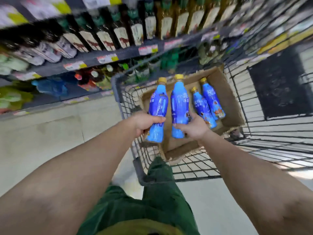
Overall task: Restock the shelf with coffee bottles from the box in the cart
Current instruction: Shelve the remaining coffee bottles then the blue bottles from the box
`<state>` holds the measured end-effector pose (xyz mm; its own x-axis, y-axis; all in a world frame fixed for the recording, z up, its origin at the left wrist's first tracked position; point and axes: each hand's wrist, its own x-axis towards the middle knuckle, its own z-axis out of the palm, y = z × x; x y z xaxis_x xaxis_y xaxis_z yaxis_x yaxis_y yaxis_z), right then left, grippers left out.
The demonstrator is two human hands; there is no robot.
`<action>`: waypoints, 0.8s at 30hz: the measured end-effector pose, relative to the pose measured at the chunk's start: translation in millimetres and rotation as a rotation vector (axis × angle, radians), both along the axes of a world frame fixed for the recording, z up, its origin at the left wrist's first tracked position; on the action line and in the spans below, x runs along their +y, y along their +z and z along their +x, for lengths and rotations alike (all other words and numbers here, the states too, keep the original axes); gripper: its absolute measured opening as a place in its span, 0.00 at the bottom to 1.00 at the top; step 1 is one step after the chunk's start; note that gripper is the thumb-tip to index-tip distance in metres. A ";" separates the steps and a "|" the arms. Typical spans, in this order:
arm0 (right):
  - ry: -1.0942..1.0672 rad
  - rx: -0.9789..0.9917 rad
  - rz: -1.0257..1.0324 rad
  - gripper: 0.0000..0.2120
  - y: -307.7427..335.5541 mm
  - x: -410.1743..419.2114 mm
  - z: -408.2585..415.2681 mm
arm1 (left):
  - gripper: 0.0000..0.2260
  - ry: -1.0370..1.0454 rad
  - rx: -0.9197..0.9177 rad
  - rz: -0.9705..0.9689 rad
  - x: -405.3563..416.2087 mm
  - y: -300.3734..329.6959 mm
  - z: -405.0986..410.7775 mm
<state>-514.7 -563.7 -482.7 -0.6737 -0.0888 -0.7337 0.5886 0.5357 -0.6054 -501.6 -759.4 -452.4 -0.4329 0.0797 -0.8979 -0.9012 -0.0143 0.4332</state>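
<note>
nearest the camera, green trousers [152, 200] are seen between two bare forearms. beyond them, a blue bottle [158, 107] is gripped low on its body by the left hand [145, 122], fingers curled round it, and a second blue bottle [179, 107] is clamped the same way by the right hand [194, 126]. both are held above the cardboard box [233, 106] in the wire cart [271, 133], long axes running away from the body, yellow caps pointed toward the shelf [118, 53]. two more bottles [208, 102] are left lying in the box, to the right of the held ones. the shelf lies ahead and to the left, so the left hand is judged nearer to it; its rows are blurred, and a free slot cannot be made out.
</note>
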 end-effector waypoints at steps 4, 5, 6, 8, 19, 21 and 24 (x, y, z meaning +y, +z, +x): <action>0.043 0.112 -0.072 0.27 69.8 -58.7 14.5 | 0.05 0.053 0.208 0.052 -66.6 54.4 22.4; 0.059 0.154 -0.083 0.29 88.7 -77.6 22.9 | 0.05 0.060 0.259 0.078 -88.3 68.9 32.3; 0.082 0.201 -0.092 0.30 108.0 -100.2 32.2 | 0.05 0.060 0.314 0.093 -114.1 85.3 43.8; 0.118 0.294 -0.102 0.29 142.3 -146.3 48.2 | 0.06 0.058 0.413 0.099 -161.9 114.3 66.4; 0.566 0.671 -0.374 0.34 281.2 -531.8 146.4 | 0.20 0.583 0.758 -0.185 -492.8 250.9 238.8; 0.662 0.687 -0.433 0.33 296.2 -590.8 160.5 | 0.22 0.673 0.788 -0.251 -539.7 266.6 270.8; 0.771 0.671 -0.550 0.29 313.6 -669.1 184.8 | 0.26 0.783 0.821 -0.351 -602.4 285.5 314.8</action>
